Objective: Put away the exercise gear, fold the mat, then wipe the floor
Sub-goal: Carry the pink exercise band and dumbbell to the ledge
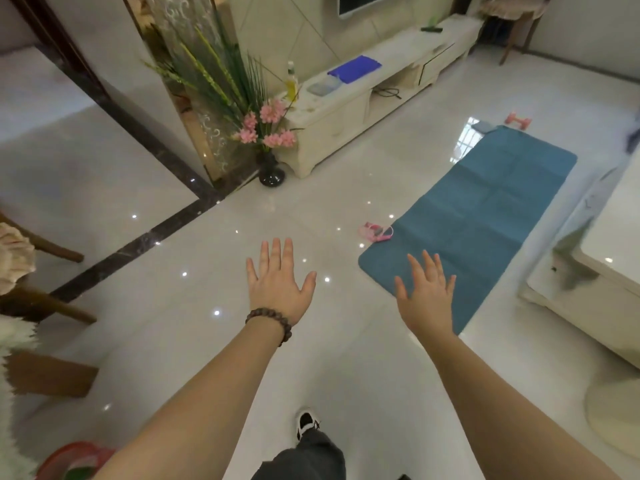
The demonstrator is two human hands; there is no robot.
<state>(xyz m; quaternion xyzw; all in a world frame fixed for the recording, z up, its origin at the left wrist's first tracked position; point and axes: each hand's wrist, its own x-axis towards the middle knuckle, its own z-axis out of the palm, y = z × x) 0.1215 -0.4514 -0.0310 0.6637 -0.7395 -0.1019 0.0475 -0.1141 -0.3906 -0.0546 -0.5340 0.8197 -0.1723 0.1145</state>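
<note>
A teal exercise mat (485, 216) lies flat on the glossy white floor, running from right of centre toward the back. A pink skipping rope (375, 232) sits bundled on the floor at the mat's near left edge. A pink dumbbell (518, 119) rests on the floor beyond the mat's far end, beside a small grey-blue object (485, 127). My left hand (278, 284), with a bead bracelet at the wrist, is stretched forward over bare floor, fingers spread and empty. My right hand (427, 292) hovers above the mat's near corner, open and empty too.
A low white TV cabinet (349, 109) stands along the back wall with a blue cloth (355, 68) and a bottle (291, 83) on it. A vase of flowers (272, 161) stands at its left end. A white table (609, 251) is at right, chair legs (52, 306) at left, a red basin (74, 460) bottom left.
</note>
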